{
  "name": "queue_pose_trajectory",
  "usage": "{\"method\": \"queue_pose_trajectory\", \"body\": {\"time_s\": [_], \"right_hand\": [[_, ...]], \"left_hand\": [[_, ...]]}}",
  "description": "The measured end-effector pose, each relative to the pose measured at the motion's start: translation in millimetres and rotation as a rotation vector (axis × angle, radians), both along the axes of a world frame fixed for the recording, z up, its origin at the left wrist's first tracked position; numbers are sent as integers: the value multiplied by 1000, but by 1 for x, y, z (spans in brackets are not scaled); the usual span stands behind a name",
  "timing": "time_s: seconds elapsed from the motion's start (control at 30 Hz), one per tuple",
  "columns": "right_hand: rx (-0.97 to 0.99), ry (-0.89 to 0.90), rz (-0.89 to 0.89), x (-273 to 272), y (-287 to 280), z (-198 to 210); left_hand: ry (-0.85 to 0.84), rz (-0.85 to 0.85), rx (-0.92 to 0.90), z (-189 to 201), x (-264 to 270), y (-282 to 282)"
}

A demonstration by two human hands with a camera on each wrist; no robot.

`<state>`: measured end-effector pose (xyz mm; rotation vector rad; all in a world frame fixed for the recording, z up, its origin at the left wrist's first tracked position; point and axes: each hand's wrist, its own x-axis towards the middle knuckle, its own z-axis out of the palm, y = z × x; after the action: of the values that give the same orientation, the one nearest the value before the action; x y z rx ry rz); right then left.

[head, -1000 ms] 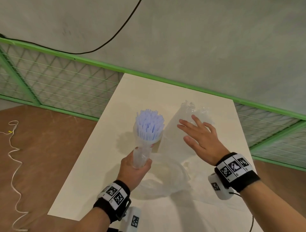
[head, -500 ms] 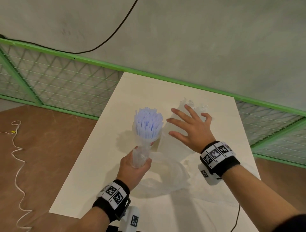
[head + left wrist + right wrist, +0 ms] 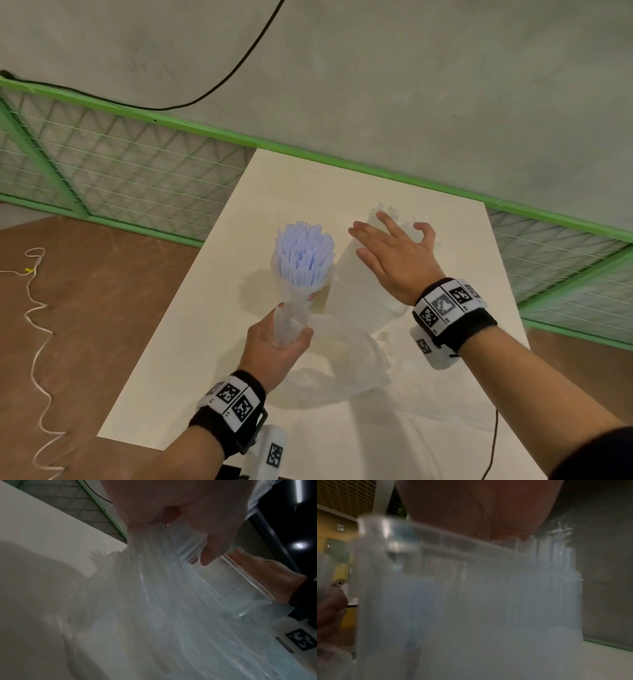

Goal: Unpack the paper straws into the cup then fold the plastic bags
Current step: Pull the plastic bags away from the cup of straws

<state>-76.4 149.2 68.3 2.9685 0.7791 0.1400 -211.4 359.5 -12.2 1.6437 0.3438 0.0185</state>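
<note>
A bundle of pale blue paper straws (image 3: pixel 303 253) fans upward out of a clear rim above the table. My left hand (image 3: pixel 291 335) grips the bunched clear plastic (image 3: pixel 291 318) just below the bundle; in the left wrist view its fingers (image 3: pixel 214 547) curl round that plastic (image 3: pixel 154 588). More crumpled clear bag (image 3: pixel 346 370) trails onto the table beside that hand. My right hand (image 3: pixel 387 246) is spread flat, fingers straight, over another clear bag (image 3: pixel 356 294) lying right of the straws. Whether it touches the bag cannot be told. The right wrist view shows only blurred straws (image 3: pixel 471 595) behind clear plastic.
The white table (image 3: pixel 212 325) runs back to a green mesh fence (image 3: pixel 120 164) and a grey wall. A white cord (image 3: pixel 34 308) snakes over the brown floor on the left. A black cable (image 3: pixel 493 442) hangs under my right forearm.
My right hand has moved forward and left over the lying bag, closer to the straws. My left hand and the straw bundle have stayed where they were.
</note>
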Motion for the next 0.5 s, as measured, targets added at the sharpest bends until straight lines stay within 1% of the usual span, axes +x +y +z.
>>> {"method": "queue_pose_trajectory", "body": {"time_s": [0.03, 0.1, 0.17, 0.2, 0.23, 0.27, 0.33, 0.37, 0.43, 0.5], "right_hand": [[29, 3, -2, -1, 1, 5], [157, -68, 21, -11, 7, 19], [343, -172, 142, -28, 18, 29], [434, -145, 232, -38, 26, 31], [506, -43, 318, -50, 35, 31], [550, 103, 374, -61, 43, 29], [573, 401, 399, -77, 57, 19], [577, 491, 389, -81, 61, 11], [655, 555, 351, -84, 66, -5], [793, 540, 315, -84, 67, -15]], "left_hand": [[1, 3, -7, 0, 0, 0], [5, 3, -25, -1, 0, 1], [15, -6, -57, -1, 0, 3], [16, -17, -73, -1, 0, 4], [11, -32, -83, 0, -1, 5], [4, -49, -89, 2, -1, 5], [-8, -87, -107, 6, -1, 6], [-10, -104, -115, 7, -1, 6], [-2, -118, -103, 7, -1, 8], [14, -107, -72, 4, -2, 10]]}}
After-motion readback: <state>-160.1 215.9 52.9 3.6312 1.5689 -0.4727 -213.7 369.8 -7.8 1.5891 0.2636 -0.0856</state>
